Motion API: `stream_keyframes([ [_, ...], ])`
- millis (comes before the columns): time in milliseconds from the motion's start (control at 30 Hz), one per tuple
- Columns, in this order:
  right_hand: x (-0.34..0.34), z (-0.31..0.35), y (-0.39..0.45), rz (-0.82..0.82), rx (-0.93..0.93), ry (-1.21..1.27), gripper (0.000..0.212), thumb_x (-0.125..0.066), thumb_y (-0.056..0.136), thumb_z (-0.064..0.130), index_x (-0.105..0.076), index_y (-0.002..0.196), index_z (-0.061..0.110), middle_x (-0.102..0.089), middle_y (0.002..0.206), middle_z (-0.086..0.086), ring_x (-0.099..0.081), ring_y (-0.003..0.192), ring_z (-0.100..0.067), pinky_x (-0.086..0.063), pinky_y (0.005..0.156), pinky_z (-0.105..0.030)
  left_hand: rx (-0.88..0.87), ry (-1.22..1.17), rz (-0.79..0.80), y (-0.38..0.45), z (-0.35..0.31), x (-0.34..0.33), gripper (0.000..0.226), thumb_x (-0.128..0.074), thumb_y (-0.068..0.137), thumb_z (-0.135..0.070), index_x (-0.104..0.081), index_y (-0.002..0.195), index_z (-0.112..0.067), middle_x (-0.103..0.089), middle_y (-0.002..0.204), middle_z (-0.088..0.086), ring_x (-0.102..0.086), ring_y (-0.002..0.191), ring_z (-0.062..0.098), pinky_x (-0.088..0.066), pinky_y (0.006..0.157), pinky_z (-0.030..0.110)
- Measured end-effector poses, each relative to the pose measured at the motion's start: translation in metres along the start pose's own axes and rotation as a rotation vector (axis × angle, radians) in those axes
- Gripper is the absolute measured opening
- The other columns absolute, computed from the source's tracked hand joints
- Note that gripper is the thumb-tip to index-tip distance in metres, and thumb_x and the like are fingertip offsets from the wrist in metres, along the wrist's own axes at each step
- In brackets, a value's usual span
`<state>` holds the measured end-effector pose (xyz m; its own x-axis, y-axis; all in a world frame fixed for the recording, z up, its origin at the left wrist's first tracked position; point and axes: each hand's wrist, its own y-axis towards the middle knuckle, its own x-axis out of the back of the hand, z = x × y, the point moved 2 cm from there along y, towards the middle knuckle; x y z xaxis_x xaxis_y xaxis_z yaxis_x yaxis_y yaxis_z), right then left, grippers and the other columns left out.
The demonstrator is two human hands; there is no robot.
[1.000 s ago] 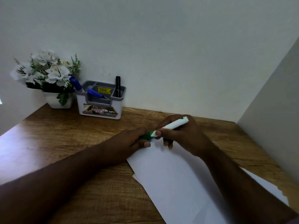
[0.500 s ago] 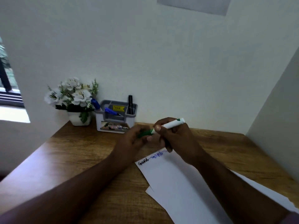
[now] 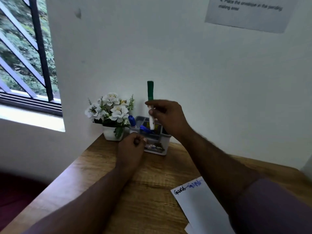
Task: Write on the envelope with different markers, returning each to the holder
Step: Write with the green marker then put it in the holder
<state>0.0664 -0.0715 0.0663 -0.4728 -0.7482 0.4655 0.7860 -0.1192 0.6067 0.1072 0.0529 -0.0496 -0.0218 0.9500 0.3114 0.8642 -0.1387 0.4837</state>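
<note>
My right hand (image 3: 166, 115) holds a green-capped white marker (image 3: 150, 98) upright, cap up, its lower end just above the grey marker holder (image 3: 158, 142) at the back of the desk. Two blue markers (image 3: 145, 128) stand in the holder. My left hand (image 3: 131, 148) is curled into a loose fist in front of the holder's left side, with nothing visible in it. The white envelope (image 3: 199, 203) lies at the lower right of the desk, with black and blue writing along its top edge; my right arm covers part of it.
A white pot of artificial white flowers (image 3: 111, 114) stands just left of the holder against the wall. A barred window (image 3: 25, 56) is at the far left. A printed sheet (image 3: 249, 12) hangs on the wall. The wooden desk (image 3: 135, 191) ends at its left edge.
My right hand has lifted the capped green marker from above the envelope up to the holder and turned it upright. My left hand let go of the cap end. The camera tilted up.
</note>
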Motion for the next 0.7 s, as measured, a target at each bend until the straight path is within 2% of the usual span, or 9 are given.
stream_keyframes([
  [67, -0.013, -0.005, 0.013, -0.053, 0.015, 0.009, 0.025, -0.068, 0.082, -0.006, -0.062, 0.096, 0.013, -0.071, 0.098, -0.011, -0.069, 0.085, -0.019, -0.058, 0.078, -0.028, -0.002, -0.004, -0.010, 0.000, 0.000, -0.001, 0.012, -0.065, 0.085, -0.024, -0.059, 0.078, -0.032, -0.057, 0.070, -0.020, -0.053, 0.066, -0.009, -0.037, 0.049, 0.006],
  [133, -0.024, -0.010, 0.023, -0.057, -0.020, 0.005, 0.040, -0.067, 0.080, -0.008, -0.042, 0.093, 0.021, -0.068, 0.096, -0.017, -0.070, 0.082, -0.028, -0.057, 0.065, -0.029, -0.013, 0.013, -0.017, 0.000, 0.001, -0.002, 0.011, -0.065, 0.084, -0.024, -0.060, 0.077, -0.031, -0.056, 0.067, -0.020, -0.053, 0.065, -0.009, -0.037, 0.049, 0.006],
  [233, -0.038, -0.019, 0.025, 0.023, -0.089, -0.018, 0.055, -0.066, 0.079, -0.008, -0.035, 0.108, 0.028, -0.067, 0.096, -0.016, -0.070, 0.080, -0.031, -0.059, 0.062, -0.040, -0.029, 0.030, -0.023, 0.001, 0.003, -0.004, 0.004, -0.065, 0.084, -0.022, -0.066, 0.080, -0.020, -0.060, 0.070, -0.013, -0.054, 0.065, -0.003, -0.038, 0.053, 0.008],
  [300, -0.043, -0.026, 0.021, 0.060, -0.124, -0.023, 0.068, -0.067, 0.079, -0.005, -0.031, 0.123, 0.032, -0.068, 0.099, -0.013, -0.070, 0.082, -0.027, -0.060, 0.065, -0.039, -0.025, 0.029, -0.015, 0.001, 0.005, -0.005, 0.005, -0.065, 0.084, -0.021, -0.067, 0.084, -0.016, -0.064, 0.074, -0.007, -0.057, 0.068, 0.002, -0.041, 0.056, 0.013],
  [400, -0.043, -0.031, 0.018, 0.081, -0.126, 0.048, 0.076, -0.062, 0.080, -0.002, -0.027, 0.136, 0.036, -0.068, 0.102, -0.007, -0.068, 0.087, -0.023, -0.057, 0.068, -0.033, -0.025, 0.026, -0.009, 0.001, 0.005, -0.005, 0.005, -0.064, 0.084, -0.021, -0.067, 0.085, -0.016, -0.064, 0.076, -0.006, -0.058, 0.069, 0.004, -0.041, 0.057, 0.013],
  [467, -0.039, -0.029, 0.018, 0.088, -0.118, 0.074, 0.072, -0.059, 0.081, -0.001, -0.030, 0.136, 0.035, -0.068, 0.107, -0.008, -0.065, 0.091, -0.027, -0.055, 0.074, -0.038, -0.031, 0.034, -0.014, 0.001, 0.005, -0.005, 0.005, -0.065, 0.084, -0.021, -0.067, 0.085, -0.017, -0.062, 0.074, -0.008, -0.056, 0.067, 0.002, -0.039, 0.055, 0.011],
  [533, -0.033, -0.023, 0.015, 0.067, -0.090, 0.065, 0.063, -0.060, 0.082, 0.002, -0.037, 0.133, 0.030, -0.068, 0.111, -0.009, -0.062, 0.095, -0.024, -0.052, 0.085, -0.039, -0.036, 0.035, -0.002, 0.000, 0.004, -0.005, 0.004, -0.065, 0.085, -0.022, -0.066, 0.084, -0.018, -0.060, 0.073, -0.010, -0.055, 0.067, -0.001, -0.040, 0.055, 0.012],
  [600, -0.023, -0.018, 0.008, 0.007, -0.054, 0.053, 0.051, -0.060, 0.083, 0.002, -0.046, 0.127, 0.024, -0.068, 0.110, -0.008, -0.061, 0.098, -0.016, -0.047, 0.090, -0.030, -0.058, 0.047, 0.025, -0.001, 0.001, -0.004, 0.005, -0.063, 0.085, -0.025, -0.066, 0.084, -0.021, -0.060, 0.072, -0.011, -0.056, 0.067, 0.000, -0.043, 0.056, 0.016],
  [700, 0.001, -0.015, -0.019, -0.063, -0.006, -0.015, 0.032, -0.061, 0.084, 0.000, -0.059, 0.113, 0.013, -0.068, 0.108, -0.004, -0.064, 0.101, -0.011, -0.049, 0.084, -0.021, -0.162, 0.140, 0.139, -0.006, -0.005, -0.007, 0.010, -0.061, 0.086, -0.031, -0.066, 0.087, -0.023, -0.066, 0.077, -0.007, -0.059, 0.069, 0.005, -0.050, 0.059, 0.026],
])
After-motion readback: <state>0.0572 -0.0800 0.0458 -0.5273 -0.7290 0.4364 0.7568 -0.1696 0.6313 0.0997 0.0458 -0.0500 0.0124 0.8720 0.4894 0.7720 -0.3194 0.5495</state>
